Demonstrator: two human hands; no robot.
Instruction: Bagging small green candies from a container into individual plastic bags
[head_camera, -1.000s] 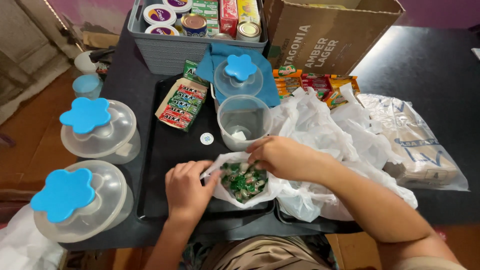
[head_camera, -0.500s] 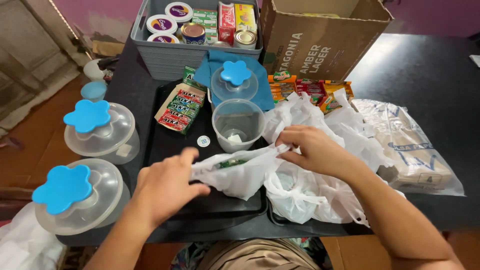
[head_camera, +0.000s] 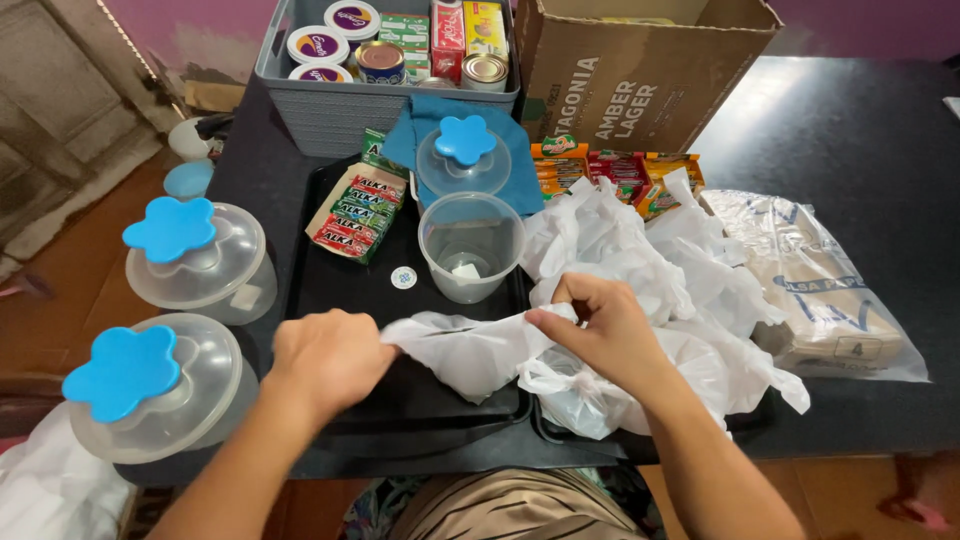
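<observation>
Right now the white plastic bag (head_camera: 470, 350) lies crumpled and stretched over the black tray (head_camera: 340, 290); your left hand (head_camera: 330, 355) grips one end, your right hand (head_camera: 600, 330) pinches the other.

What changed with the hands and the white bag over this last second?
The small white bag, open a second ago with green sweets showing, is now pulled shut and stretched flat between the left hand and right hand; the sweets are hidden. Both hands kept their grip, and the left shifted outward. The clear cup, the lidded tubs and the black tray stayed put.
</observation>
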